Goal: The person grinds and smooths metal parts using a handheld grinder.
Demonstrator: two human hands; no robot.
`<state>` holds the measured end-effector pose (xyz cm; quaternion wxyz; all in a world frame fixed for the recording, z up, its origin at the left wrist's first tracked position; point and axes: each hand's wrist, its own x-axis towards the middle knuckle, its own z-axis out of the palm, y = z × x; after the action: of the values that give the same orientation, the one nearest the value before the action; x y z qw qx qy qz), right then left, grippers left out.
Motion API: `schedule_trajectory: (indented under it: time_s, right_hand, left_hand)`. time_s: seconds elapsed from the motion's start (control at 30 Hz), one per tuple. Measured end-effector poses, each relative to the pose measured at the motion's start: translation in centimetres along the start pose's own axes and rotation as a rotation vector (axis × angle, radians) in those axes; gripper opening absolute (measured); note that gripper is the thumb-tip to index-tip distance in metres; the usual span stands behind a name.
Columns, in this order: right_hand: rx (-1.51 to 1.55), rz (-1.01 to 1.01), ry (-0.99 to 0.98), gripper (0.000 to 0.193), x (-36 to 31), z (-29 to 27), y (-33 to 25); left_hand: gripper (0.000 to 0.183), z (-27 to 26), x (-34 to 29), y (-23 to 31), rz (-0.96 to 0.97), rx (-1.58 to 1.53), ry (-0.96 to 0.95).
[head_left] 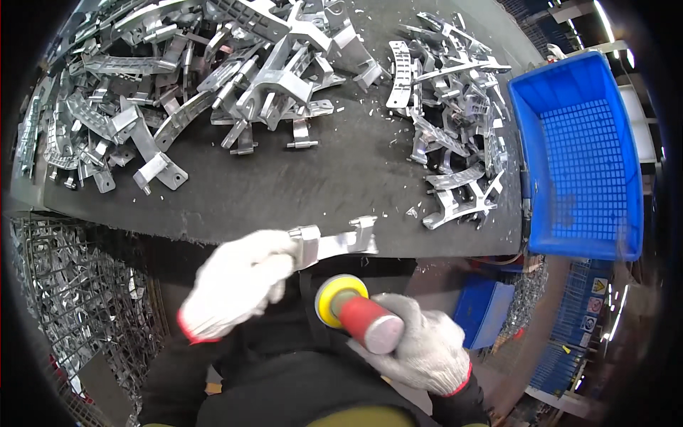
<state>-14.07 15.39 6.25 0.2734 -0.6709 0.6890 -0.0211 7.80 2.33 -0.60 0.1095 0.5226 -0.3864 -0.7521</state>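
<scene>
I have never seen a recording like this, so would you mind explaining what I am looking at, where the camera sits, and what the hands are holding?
There is no machine here: a person works with two gloved hands. The one picture comes from a wide fisheye camera on the person's head, looking down, so straight edges bend near the rim.

The left hand grips a flat metal bracket by one end. The right hand holds a red power tool with a yellow disc at its tip, just below the bracket; whether they touch I cannot tell.

Ahead is a dark table with two piles of metal parts, a big one at the left and a smaller one at the right. A blue crate stands at the far right, and a wire basket of parts sits lower left.
</scene>
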Motion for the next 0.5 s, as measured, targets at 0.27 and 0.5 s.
schedule_trajectory:
  time_s: [0.27, 0.5]
  right_hand:
    - [-0.069, 0.285, 0.229, 0.071, -5.7, -0.1, 2.6]
    - [0.063, 0.154, 0.369, 0.065, -4.7, -1.4, 5.0]
  left_hand:
    - [0.027, 6.2, 0.4, 7.6, 1.119, 0.967, 0.068]
    - [0.017, 8.8, 2.7, 5.2, 0.769, 0.456, -0.090]
